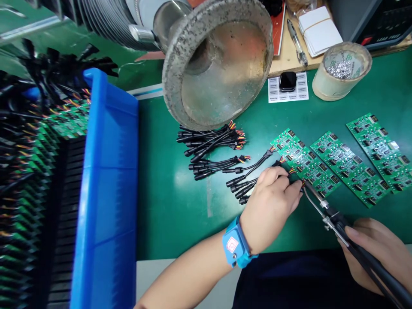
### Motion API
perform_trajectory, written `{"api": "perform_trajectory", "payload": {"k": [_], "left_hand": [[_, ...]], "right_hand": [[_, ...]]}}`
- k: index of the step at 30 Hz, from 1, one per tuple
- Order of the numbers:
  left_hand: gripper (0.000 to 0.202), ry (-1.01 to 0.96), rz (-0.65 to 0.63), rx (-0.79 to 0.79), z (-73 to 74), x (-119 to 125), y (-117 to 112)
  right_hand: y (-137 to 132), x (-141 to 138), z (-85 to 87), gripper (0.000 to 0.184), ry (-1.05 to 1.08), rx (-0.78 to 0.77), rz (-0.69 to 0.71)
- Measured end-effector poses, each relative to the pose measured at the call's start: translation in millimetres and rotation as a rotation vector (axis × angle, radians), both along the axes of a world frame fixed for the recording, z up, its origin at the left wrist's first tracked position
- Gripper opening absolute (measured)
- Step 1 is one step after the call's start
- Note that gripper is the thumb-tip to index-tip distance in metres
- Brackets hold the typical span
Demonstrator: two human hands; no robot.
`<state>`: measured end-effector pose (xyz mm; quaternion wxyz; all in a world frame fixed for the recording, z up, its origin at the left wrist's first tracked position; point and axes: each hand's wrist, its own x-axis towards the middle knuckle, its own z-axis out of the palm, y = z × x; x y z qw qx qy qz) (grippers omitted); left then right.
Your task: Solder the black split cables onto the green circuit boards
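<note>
My left hand [272, 204], with a blue wrist strap [236, 244], is closed on a black cable [247, 189] at the lower left edge of a green circuit board [305, 161]. Its coloured wire ends meet the board near my fingertips. In my right hand [380, 249] is a soldering iron [334, 219] with a thin feed tube along it, its tip at those wires. Other black cables lie along the same board edge, partly under my left hand. Two more boards, a middle one [350, 167] and a right one [381, 150], lie alongside.
Loose black cables [212, 141] lie in bundles left of the boards. A fume extractor hood [219, 64] hangs over the green mat. At left stands a blue bin [109, 193] of wired boards. A cup [341, 73], a smartwatch [287, 81] and a pen [296, 42] are at the back.
</note>
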<state>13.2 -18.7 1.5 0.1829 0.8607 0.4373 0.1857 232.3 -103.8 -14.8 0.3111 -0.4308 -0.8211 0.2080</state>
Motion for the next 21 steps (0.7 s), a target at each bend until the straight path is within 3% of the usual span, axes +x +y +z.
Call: {"api": "perform_trajectory", "payload": {"k": [21], "left_hand": [[0.028, 0.066, -0.051, -0.023, 2.8, -1.5, 5.1]], "right_hand": [[0.9, 4.2, -1.3, 0.067, 0.077, 0.017, -0.020]]}}
